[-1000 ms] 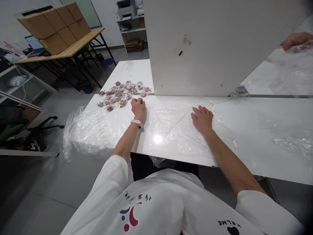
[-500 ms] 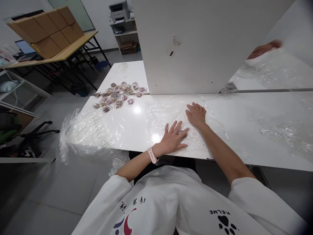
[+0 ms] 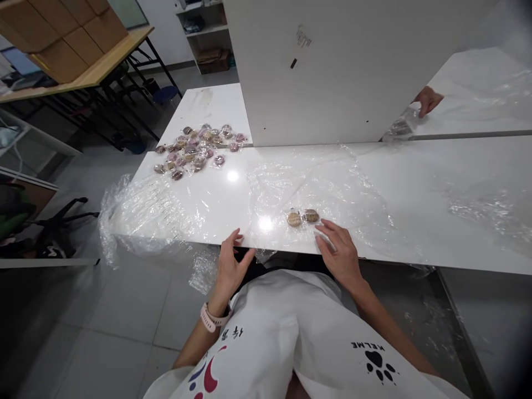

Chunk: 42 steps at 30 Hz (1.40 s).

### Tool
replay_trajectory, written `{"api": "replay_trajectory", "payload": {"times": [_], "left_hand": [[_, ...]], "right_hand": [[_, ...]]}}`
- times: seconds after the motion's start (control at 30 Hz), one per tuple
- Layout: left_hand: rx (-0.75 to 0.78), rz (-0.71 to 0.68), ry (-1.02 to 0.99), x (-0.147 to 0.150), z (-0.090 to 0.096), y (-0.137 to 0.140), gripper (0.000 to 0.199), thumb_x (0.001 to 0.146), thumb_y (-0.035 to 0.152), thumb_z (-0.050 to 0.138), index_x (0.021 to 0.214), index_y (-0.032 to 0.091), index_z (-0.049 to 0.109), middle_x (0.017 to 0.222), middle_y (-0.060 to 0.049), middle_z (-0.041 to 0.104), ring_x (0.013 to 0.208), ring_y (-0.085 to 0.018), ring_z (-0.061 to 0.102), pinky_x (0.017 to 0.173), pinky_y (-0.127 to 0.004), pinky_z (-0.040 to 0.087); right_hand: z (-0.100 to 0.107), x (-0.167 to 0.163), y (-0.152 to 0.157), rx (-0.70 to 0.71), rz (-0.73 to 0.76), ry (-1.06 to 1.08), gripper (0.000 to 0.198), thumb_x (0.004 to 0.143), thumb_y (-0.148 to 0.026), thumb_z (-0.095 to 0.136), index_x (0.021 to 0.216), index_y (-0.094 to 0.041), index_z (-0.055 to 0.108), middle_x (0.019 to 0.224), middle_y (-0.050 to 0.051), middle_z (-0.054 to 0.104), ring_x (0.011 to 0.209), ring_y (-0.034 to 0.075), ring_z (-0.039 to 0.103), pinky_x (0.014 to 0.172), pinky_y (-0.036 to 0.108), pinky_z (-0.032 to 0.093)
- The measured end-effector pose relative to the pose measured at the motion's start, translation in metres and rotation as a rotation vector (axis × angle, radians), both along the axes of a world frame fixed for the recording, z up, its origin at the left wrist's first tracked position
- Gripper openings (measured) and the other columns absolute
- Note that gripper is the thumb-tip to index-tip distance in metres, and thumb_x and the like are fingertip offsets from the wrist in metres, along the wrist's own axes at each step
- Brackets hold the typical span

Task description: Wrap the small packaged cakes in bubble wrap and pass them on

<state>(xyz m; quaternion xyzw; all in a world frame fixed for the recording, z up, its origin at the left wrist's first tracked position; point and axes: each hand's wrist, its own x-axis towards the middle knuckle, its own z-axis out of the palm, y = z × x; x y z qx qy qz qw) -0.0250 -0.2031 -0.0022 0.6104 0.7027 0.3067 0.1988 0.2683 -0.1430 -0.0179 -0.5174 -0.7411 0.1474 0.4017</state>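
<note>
Two round brown cookies, a paler one (image 3: 294, 219) and a darker one (image 3: 311, 215), lie side by side on a clear plastic film (image 3: 332, 177) spread over the white table. My right hand (image 3: 339, 252) is just to the right of and nearer than the darker cookie, its fingers bent but apart. At the table's front edge is my left hand (image 3: 233, 263), thumb and fingers spread, close to the film's near edge; nothing shows in its grasp. Whether either hand touches the film is hard to tell.
Individually wrapped cookies (image 3: 195, 149) lie in a pile at the far left of the table. Crumpled bubble wrap (image 3: 145, 213) hangs over the left edge. A tall white partition (image 3: 316, 83) stands behind. Another person's hand (image 3: 428, 101) is beyond it at right, by clear plastic.
Both hands have lifted off the film and drawn back toward the front edge, the left moving further left. The two cookies are now uncovered. The other person's hand has come nearer the partition.
</note>
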Motion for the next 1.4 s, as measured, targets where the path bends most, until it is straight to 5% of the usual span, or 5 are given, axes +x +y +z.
{"api": "replay_trajectory", "payload": {"times": [0.37, 0.67, 0.97, 1.2, 1.4], "left_hand": [[-0.138, -0.149, -0.728, 0.043, 0.044, 0.047, 0.040, 0.087, 0.031, 0.060, 0.124, 0.024, 0.049, 0.068, 0.006, 0.058, 0.055, -0.010, 0.054, 0.053, -0.021, 0.044], [0.066, 0.070, -0.928, 0.042, 0.073, 0.095, 0.031, 0.074, 0.023, 0.069, 0.101, 0.022, 0.055, 0.062, 0.007, 0.057, 0.048, -0.008, 0.046, 0.047, -0.021, 0.040], [0.222, 0.435, -0.213, 0.000, 0.018, 0.032, 0.020, 0.086, 0.024, 0.057, 0.105, 0.023, 0.062, 0.095, -0.004, 0.064, 0.088, -0.019, 0.062, 0.077, -0.034, 0.053], [0.280, -0.557, 0.155, 0.061, 0.005, 0.033, 0.037, 0.090, 0.018, 0.055, 0.127, 0.024, 0.056, 0.132, -0.011, 0.061, 0.129, -0.027, 0.053, 0.107, -0.049, 0.045], [0.168, -0.735, 0.272, 0.072, -0.024, 0.048, 0.039, 0.092, 0.010, 0.046, 0.128, 0.022, 0.055, 0.138, -0.012, 0.059, 0.132, -0.028, 0.052, 0.107, -0.054, 0.045]], "right_hand": [[-0.001, -0.034, -0.006, -0.032, 0.298, -0.229, 0.070, 0.090, -0.050, 0.064, 0.151, -0.029, 0.038, 0.149, 0.010, 0.049, 0.133, 0.032, 0.047, 0.105, 0.051, 0.042], [-0.014, 0.011, 0.014, 0.077, -0.053, -0.139, 0.016, 0.096, -0.026, 0.053, 0.097, -0.025, 0.069, 0.108, 0.007, 0.071, 0.100, 0.026, 0.063, 0.088, 0.045, 0.049], [0.003, 0.008, 0.014, -0.022, 0.304, -0.190, 0.013, 0.096, -0.032, 0.058, 0.091, -0.024, 0.066, 0.097, 0.006, 0.068, 0.087, 0.022, 0.062, 0.077, 0.038, 0.049], [0.015, -0.003, 0.058, -0.008, 0.288, -0.161, 0.021, 0.092, -0.042, 0.062, 0.105, -0.026, 0.069, 0.113, 0.008, 0.065, 0.100, 0.024, 0.059, 0.086, 0.039, 0.050], [-0.005, -0.011, 0.086, -0.014, 0.323, -0.319, 0.026, 0.096, -0.037, 0.055, 0.116, -0.024, 0.067, 0.123, 0.010, 0.063, 0.105, 0.026, 0.057, 0.090, 0.044, 0.049]]}}
